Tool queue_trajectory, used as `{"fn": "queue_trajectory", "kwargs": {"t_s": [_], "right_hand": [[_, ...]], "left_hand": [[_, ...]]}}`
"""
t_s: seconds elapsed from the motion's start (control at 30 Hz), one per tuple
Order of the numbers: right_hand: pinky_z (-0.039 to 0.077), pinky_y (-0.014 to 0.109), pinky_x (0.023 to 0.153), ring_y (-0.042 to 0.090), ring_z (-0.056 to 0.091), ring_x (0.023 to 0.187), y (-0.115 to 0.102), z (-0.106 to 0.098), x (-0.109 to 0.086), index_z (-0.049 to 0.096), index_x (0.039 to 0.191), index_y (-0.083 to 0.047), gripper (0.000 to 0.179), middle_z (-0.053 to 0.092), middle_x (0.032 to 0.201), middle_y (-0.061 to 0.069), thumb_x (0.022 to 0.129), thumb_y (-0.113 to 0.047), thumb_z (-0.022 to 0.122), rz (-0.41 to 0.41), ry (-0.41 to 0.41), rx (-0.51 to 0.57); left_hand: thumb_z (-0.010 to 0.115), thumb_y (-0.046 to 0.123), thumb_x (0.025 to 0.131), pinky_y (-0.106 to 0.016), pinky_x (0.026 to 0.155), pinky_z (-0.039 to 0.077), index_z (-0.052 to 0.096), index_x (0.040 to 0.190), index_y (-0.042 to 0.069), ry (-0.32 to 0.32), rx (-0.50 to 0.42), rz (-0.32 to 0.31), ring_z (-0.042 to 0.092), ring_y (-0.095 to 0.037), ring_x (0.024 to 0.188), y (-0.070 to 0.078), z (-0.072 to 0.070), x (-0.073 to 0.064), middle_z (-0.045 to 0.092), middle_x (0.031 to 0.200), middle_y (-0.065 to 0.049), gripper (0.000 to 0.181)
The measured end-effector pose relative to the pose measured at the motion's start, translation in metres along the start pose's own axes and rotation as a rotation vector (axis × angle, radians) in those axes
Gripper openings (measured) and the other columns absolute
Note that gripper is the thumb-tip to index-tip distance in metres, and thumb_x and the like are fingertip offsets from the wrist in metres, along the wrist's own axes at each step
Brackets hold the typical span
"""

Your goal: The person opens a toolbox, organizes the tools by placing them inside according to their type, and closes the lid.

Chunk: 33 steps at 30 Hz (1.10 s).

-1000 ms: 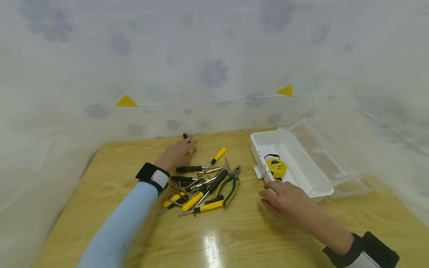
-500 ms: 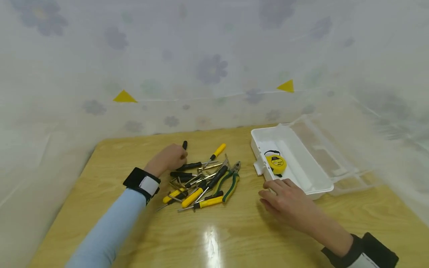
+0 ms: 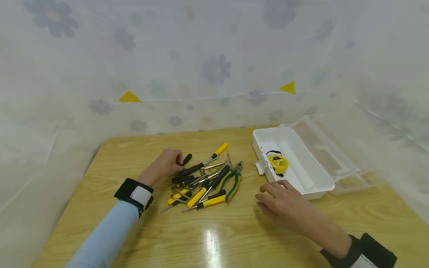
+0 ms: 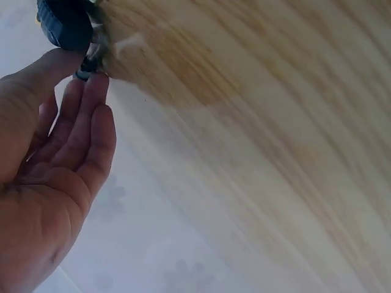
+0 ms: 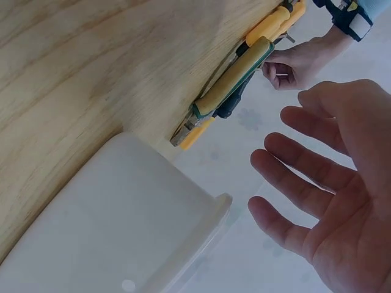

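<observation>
My left hand (image 3: pixel 167 163) is at the far left of the tool pile and pinches a small black-handled tool (image 3: pixel 187 159) between thumb and fingertips. Only its handle end shows; the rest is hidden. Against the thumb in the left wrist view is a dark handle (image 4: pixel 66 25). Beside that hand lie screwdrivers with black and yellow handles, among them a yellow one (image 3: pixel 220 150), plus green-handled pliers (image 3: pixel 233 188) and brassy hex keys. My right hand (image 3: pixel 285 203) holds nothing, its fingers loosely bent by the near-left corner of a white box (image 3: pixel 298 163).
Inside the box lies a yellow tape measure (image 3: pixel 277 164). A clear lid (image 3: pixel 330 149) is swung open to its right. Floral white sheeting (image 3: pixel 216 70) hangs behind and at both sides of the wooden table (image 3: pixel 241 238).
My left hand has come back toward me from the table's far side, bringing the black-handled tool nearer the pile. The right hand has barely moved.
</observation>
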State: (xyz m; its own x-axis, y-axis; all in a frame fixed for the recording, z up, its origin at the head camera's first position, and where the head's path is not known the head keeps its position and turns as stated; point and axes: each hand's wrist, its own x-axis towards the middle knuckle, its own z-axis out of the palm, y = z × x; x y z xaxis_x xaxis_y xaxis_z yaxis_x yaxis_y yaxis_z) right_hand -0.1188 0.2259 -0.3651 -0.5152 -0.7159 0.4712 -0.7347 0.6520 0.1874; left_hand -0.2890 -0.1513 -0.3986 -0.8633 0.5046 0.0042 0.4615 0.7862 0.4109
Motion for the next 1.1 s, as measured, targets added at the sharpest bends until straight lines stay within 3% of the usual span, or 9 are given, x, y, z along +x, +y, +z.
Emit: {"fn": "queue_trajectory", "kwargs": {"t_s": [0.07, 0.17, 0.27, 0.33, 0.43, 0.53, 0.8, 0.9, 1.1], "right_hand": [[0.056, 0.04, 0.078, 0.017, 0.067, 0.089, -0.001, 0.001, 0.0, 0.072, 0.098, -0.016, 0.019, 0.067, 0.097, -0.001, 0.081, -0.02, 0.078, -0.002, 0.002, 0.008], [0.056, 0.039, 0.076, 0.017, 0.067, 0.088, -0.001, 0.003, 0.0, 0.072, 0.098, -0.016, 0.009, 0.068, 0.096, -0.001, 0.092, -0.023, 0.07, -0.01, 0.01, 0.013], [0.056, 0.039, 0.075, 0.016, 0.067, 0.087, -0.001, 0.005, 0.0, 0.072, 0.098, -0.016, 0.015, 0.067, 0.096, -0.001, 0.099, -0.026, 0.062, -0.018, 0.019, 0.019], [0.056, 0.039, 0.074, 0.016, 0.067, 0.086, 0.0, 0.006, 0.001, 0.072, 0.097, -0.016, 0.021, 0.067, 0.095, -0.001, 0.103, -0.028, 0.056, -0.02, 0.027, 0.022], [0.056, 0.038, 0.074, 0.016, 0.067, 0.086, -0.001, 0.008, 0.003, 0.072, 0.096, -0.016, 0.038, 0.068, 0.095, -0.001, 0.11, -0.032, 0.039, -0.019, 0.044, 0.031], [0.057, 0.038, 0.073, 0.017, 0.068, 0.086, -0.001, 0.008, 0.006, 0.071, 0.097, -0.016, 0.051, 0.069, 0.096, 0.0, 0.111, -0.035, 0.026, -0.021, 0.075, 0.042], [0.058, 0.037, 0.073, 0.021, 0.07, 0.092, -0.003, 0.001, 0.014, 0.072, 0.106, -0.013, 0.04, 0.071, 0.11, 0.005, 0.11, -0.033, 0.038, -0.038, 0.152, 0.111], [0.059, 0.035, 0.073, 0.021, 0.071, 0.091, -0.006, -0.001, 0.021, 0.072, 0.108, -0.01, 0.033, 0.071, 0.112, 0.008, 0.109, -0.029, 0.045, -0.096, 0.23, 0.127], [0.06, 0.032, 0.071, 0.023, 0.072, 0.088, -0.011, -0.008, 0.033, 0.074, 0.109, -0.005, 0.024, 0.073, 0.112, 0.013, 0.106, -0.019, 0.055, -0.253, 0.405, 0.155]], "left_hand": [[0.077, 0.009, 0.09, -0.033, 0.07, 0.05, 0.063, 0.088, 0.006, 0.013, -0.011, -0.017, 0.058, -0.018, 0.074, -0.002, 0.001, 0.0, 0.064, 0.082, -0.007, 0.014], [0.073, 0.007, 0.092, -0.039, 0.078, 0.058, 0.066, 0.104, 0.001, -0.005, -0.031, -0.061, 0.068, -0.026, 0.086, -0.003, 0.0, -0.003, 0.071, 0.095, -0.014, 0.015], [0.07, 0.008, 0.094, -0.045, 0.087, 0.059, 0.067, 0.118, -0.003, -0.007, -0.033, -0.1, 0.071, -0.032, 0.1, -0.005, -0.001, -0.006, 0.073, 0.109, -0.019, 0.027], [0.07, 0.009, 0.093, -0.045, 0.087, 0.06, 0.068, 0.118, -0.003, 0.02, -0.024, -0.106, 0.071, -0.032, 0.1, -0.006, -0.003, -0.01, 0.074, 0.109, -0.02, 0.028], [0.072, 0.01, 0.092, -0.043, 0.082, 0.06, 0.071, 0.114, -0.001, 0.101, -0.011, -0.066, 0.072, -0.028, 0.093, -0.005, -0.008, -0.018, 0.075, 0.103, -0.017, 0.025], [0.074, 0.009, 0.091, -0.04, 0.077, 0.06, 0.073, 0.11, 0.002, 0.185, -0.008, 0.027, 0.072, -0.022, 0.086, 0.007, -0.014, -0.029, 0.076, 0.098, -0.012, 0.021], [0.076, 0.003, 0.087, -0.03, 0.074, 0.059, 0.074, 0.107, 0.006, 0.303, 0.008, 0.405, 0.069, -0.014, 0.085, 0.071, -0.016, -0.059, 0.075, 0.098, -0.005, 0.02], [0.078, 0.004, 0.086, -0.025, 0.072, 0.057, 0.074, 0.105, 0.007, 0.331, 0.033, 0.509, 0.068, -0.012, 0.085, 0.095, -0.011, -0.067, 0.074, 0.097, -0.002, 0.02], [0.084, 0.007, 0.081, -0.019, 0.074, 0.056, 0.075, 0.099, 0.01, 0.38, 0.058, 0.65, 0.067, -0.01, 0.085, 0.131, 0.002, -0.08, 0.074, 0.095, 0.002, 0.02]]}}
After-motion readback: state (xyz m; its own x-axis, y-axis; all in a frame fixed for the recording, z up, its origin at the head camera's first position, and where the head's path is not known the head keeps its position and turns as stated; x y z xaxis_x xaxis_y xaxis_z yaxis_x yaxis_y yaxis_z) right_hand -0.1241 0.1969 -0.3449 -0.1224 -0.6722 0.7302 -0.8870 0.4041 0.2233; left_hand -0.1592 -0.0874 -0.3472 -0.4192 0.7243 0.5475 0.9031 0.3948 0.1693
